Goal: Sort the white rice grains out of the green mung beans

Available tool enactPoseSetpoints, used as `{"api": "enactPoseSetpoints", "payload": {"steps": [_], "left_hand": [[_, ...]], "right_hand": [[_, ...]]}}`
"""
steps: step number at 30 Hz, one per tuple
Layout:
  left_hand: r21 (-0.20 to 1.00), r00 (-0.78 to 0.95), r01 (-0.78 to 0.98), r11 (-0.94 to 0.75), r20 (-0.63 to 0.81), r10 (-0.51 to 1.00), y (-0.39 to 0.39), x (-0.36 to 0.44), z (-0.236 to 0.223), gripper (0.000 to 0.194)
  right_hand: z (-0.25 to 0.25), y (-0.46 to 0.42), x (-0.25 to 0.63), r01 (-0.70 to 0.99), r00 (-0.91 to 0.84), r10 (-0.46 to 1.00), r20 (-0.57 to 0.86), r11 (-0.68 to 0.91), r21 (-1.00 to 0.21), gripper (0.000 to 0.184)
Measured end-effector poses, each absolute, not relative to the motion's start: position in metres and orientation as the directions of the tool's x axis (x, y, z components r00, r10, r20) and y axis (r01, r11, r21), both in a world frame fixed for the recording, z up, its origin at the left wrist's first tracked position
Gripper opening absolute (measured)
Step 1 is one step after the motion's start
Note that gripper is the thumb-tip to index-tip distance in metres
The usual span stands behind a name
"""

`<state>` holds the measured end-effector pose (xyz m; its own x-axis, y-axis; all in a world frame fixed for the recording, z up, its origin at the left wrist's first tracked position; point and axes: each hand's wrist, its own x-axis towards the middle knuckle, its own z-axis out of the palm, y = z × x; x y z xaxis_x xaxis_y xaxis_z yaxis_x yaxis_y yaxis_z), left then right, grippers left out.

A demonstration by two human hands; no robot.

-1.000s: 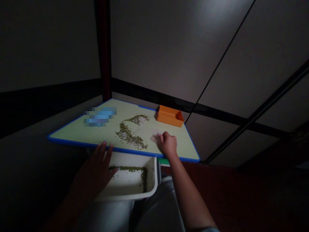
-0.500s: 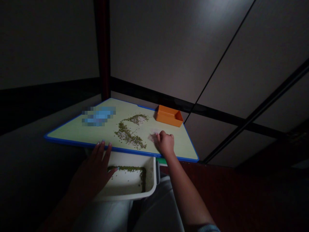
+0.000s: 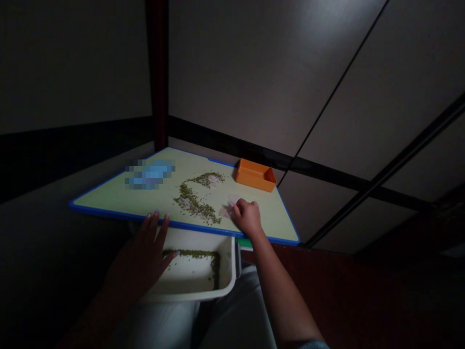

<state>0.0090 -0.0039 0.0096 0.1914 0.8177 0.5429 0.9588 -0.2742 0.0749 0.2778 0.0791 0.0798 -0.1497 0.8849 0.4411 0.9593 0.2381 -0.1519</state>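
My left hand [image 3: 145, 249] is open, its fingers spread with the tips at the near blue edge of the low table [image 3: 254, 198] and the thumb above a white basin [image 3: 189, 283]. My right hand [image 3: 247, 215] is closed low over the tabletop, its fingers curled down. Beside those fingers shows a pale pinkish patch [image 3: 225, 211], too faint to identify. Whatever the fingers hold is hidden. Small green beans [image 3: 198, 206] lie scattered in a curved heap left of my right hand. More green beans [image 3: 196, 253] line the basin's far and right sides.
An orange open box [image 3: 256, 175] stands at the table's far right corner. On the left of the tabletop is a blurred blue patch [image 3: 150, 174]. Pale panels [image 3: 254, 72] rise behind the table. Something green [image 3: 244, 242] shows under its near edge.
My right hand has shifted slightly left and nearer to me, and more of the pinkish patch shows beside its fingers. My left hand stays put.
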Motion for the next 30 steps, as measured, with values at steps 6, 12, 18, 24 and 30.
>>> {"api": "enactPoseSetpoints", "payload": {"steps": [6,12,18,24,30], "left_hand": [[0.054,0.199,0.961,-0.272,0.547,0.813,-0.003,0.009,0.007,0.081],[0.055,0.198,0.961,-0.270,0.542,0.817,-0.003,0.008,0.009,0.080],[0.053,0.201,0.961,-0.270,0.533,0.822,-0.006,0.009,0.013,0.077],[0.043,0.197,0.965,-0.259,0.531,0.824,-0.004,0.008,0.009,0.079],[0.047,0.205,0.962,-0.270,0.531,0.822,-0.004,0.008,0.009,0.077]], "right_hand": [[0.079,0.080,0.276,0.976,-0.099,0.894,0.436,0.172,-0.132,0.029],[0.079,0.081,0.277,0.981,0.104,0.875,0.473,-0.013,-0.193,0.032],[0.079,0.082,0.278,0.961,-0.101,0.893,0.439,0.202,-0.189,0.028],[0.076,0.084,0.282,0.905,-0.168,0.875,0.454,0.319,-0.282,0.025],[0.069,0.087,0.288,0.760,-0.183,0.870,0.457,0.420,-0.496,0.028]]}}
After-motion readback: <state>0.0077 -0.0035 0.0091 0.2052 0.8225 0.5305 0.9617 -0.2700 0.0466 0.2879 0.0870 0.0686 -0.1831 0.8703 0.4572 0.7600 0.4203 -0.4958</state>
